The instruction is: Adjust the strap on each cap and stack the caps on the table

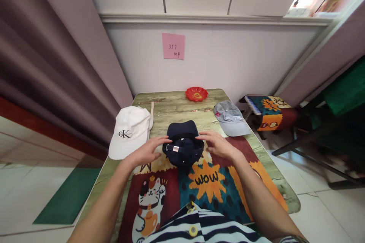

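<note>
A navy blue baseball cap (pixel 182 148) lies upside down in the middle of the table, its brim pointing away from me and its strap with a buckle on the near side. My left hand (pixel 146 152) is at its left side, fingers stretched out, fingertips at the base of the brim and thumb apart. On the opposite side, my right hand (pixel 218 145) has its fingers extended toward the brim's right edge. Both sets of fingertips seem to touch the cap lightly, without gripping it. A white cap (pixel 129 131) with black letters sits left; a grey cap (pixel 230 117) sits right.
Under the navy cap, a colourful patterned mat (pixel 168 201) covers the near part of the wood-patterned table (pixel 168 102). A red scalloped dish (pixel 196 94) stands at the back edge. A pink note (pixel 173 46) is on the wall. A covered stool (pixel 269 112) stands right.
</note>
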Available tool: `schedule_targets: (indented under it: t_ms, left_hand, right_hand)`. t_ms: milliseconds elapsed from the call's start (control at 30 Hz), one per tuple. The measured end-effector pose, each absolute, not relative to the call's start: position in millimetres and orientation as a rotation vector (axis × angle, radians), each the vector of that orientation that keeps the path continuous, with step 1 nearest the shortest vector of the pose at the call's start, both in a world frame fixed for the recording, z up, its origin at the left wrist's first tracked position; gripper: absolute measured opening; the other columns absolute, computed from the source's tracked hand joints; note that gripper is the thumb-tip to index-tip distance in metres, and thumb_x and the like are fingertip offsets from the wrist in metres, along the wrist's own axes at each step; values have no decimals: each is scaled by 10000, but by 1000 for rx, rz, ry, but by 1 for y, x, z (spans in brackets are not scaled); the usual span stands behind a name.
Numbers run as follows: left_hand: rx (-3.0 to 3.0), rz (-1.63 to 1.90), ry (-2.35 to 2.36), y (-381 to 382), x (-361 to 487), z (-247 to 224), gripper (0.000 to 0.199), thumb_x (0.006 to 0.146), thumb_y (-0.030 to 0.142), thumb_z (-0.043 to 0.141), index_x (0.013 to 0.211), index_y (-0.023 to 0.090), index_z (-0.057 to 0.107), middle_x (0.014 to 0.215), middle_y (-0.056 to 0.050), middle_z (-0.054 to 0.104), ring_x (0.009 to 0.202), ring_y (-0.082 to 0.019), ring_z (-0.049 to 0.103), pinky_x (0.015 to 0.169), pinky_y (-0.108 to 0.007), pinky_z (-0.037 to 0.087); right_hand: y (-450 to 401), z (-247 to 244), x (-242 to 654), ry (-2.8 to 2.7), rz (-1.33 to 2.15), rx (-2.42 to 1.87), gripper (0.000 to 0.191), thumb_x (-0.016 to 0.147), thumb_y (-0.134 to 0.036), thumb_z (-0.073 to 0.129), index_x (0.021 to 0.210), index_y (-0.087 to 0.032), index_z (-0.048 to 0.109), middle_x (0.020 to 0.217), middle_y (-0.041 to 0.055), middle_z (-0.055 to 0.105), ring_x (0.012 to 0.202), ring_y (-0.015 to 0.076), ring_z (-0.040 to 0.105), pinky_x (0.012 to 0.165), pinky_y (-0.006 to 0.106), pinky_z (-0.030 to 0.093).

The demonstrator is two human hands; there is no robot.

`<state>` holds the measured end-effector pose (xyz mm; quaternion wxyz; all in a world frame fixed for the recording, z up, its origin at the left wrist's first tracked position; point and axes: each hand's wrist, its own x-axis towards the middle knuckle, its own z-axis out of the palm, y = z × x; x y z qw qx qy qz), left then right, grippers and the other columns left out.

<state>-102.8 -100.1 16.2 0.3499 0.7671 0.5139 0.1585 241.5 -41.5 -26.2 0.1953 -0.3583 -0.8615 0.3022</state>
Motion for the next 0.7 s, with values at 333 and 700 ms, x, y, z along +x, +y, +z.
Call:
schedule_targets:
  t_ms: [333, 700]
  left_hand:
    - [1370, 878, 1111, -98, -94, 54, 342, 655, 346, 833, 945, 188, 744, 984, -70, 765, 936, -265, 700, 889, -361, 528]
    - [898, 1341, 889, -93, -54, 39, 894, 749, 904, 287, 1260, 255, 628, 1064, -94, 757, 1178, -340, 618, 931, -475, 517]
  right_hand:
    - [-37, 24, 227, -2025, 1360, -703, 169, 839, -345, 683, 936, -238, 769, 1068, 51, 741, 1036, 256, 660, 977, 440, 478]
    - [-43, 28, 168, -776, 1979, -600, 219, 798, -368, 686, 954, -215, 706, 918, 40, 767, 902, 220, 715, 836, 338, 572]
